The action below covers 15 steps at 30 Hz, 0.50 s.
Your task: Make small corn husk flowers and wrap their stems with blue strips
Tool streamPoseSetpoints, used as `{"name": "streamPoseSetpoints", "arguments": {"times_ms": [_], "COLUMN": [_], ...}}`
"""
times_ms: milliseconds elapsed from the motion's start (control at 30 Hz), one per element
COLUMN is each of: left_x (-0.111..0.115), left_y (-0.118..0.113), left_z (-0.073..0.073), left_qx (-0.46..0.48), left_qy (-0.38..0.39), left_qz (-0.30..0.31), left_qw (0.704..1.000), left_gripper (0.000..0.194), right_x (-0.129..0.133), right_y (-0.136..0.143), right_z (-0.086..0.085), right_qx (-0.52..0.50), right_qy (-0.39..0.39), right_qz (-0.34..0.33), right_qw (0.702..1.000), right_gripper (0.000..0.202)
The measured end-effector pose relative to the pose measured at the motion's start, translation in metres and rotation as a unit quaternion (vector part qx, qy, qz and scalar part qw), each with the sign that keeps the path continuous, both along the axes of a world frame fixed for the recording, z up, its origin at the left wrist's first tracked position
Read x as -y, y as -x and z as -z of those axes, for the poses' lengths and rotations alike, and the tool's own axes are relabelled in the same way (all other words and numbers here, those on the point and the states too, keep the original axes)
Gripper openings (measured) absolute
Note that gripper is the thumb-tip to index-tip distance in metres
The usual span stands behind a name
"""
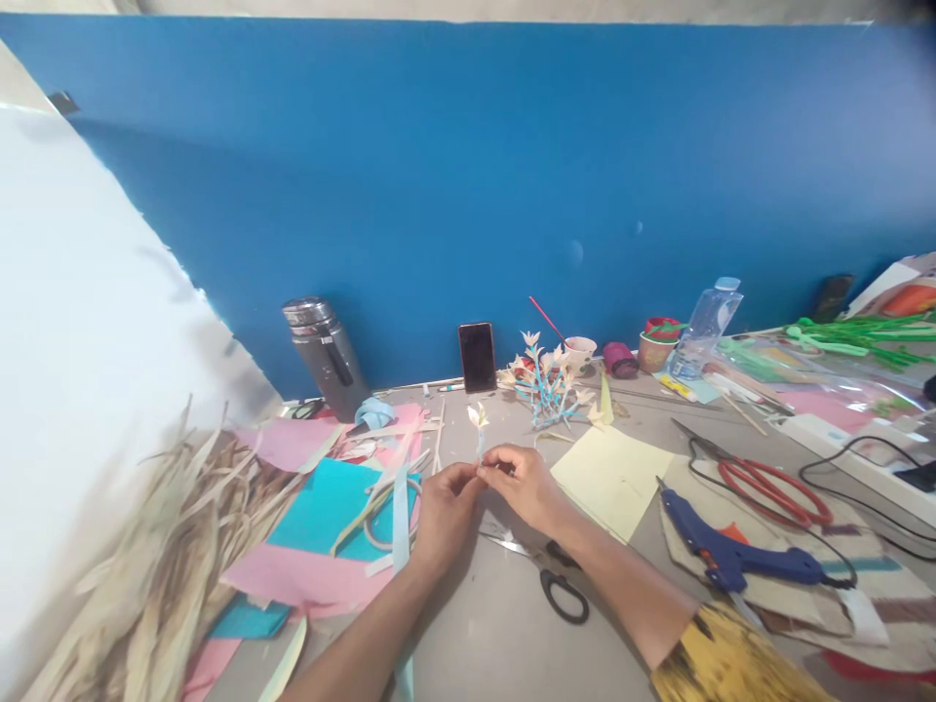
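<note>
A small cream flower (478, 417) on a thin pale blue stem stands upright between my hands at the middle of the table. My left hand (448, 507) pinches the lower stem from the left. The thumb and fingers of my right hand (523, 485) close on the same stem, touching my left fingertips. Black-handled scissors (565, 595) lie beneath my right forearm, partly hidden. Behind the hands is a bunch of similar cream flowers with blue stems (548, 385). A pale blue strip (401, 517) lies beside my left hand.
Dried husks (153, 575) and coloured sheets (322, 507) cover the left. A dark flask (327, 361), phone (478, 358) and plastic bottle (706, 330) stand at the back. Yellow paper (612, 478), a blue glue gun (738, 546) and red-handled scissors (775, 492) lie at right.
</note>
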State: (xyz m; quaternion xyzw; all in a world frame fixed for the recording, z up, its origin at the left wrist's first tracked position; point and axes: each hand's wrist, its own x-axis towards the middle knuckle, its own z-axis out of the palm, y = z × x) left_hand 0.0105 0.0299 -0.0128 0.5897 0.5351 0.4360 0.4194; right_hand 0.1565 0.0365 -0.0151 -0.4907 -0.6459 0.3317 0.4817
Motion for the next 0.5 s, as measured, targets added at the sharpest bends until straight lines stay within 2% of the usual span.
{"name": "streamPoseSetpoints", "arguments": {"times_ms": [167,300,500], "left_x": [0.0000,0.0000,-0.0010], "left_y": [0.0004,0.0015,0.0032], "left_z": [0.0009,0.0016,0.0059], "left_qx": [0.004,-0.007,-0.019], "left_qy": [-0.008,-0.010,-0.004], "left_qz": [-0.003,-0.003,0.010], "left_qw": [1.000,1.000,1.000], "left_gripper": [0.019,0.016,0.014], "right_x": [0.0003,0.0021,0.0024], "right_y": [0.0012,0.0046,0.0075], "right_z": [0.0029,0.0058,0.0101], "right_qx": [0.009,0.001,0.001], "right_qy": [-0.028,-0.057,-0.059], "right_qz": [0.005,0.039,0.063], "right_qw": [1.000,0.998,0.996], "right_gripper": [0.014,0.014,0.014]}}
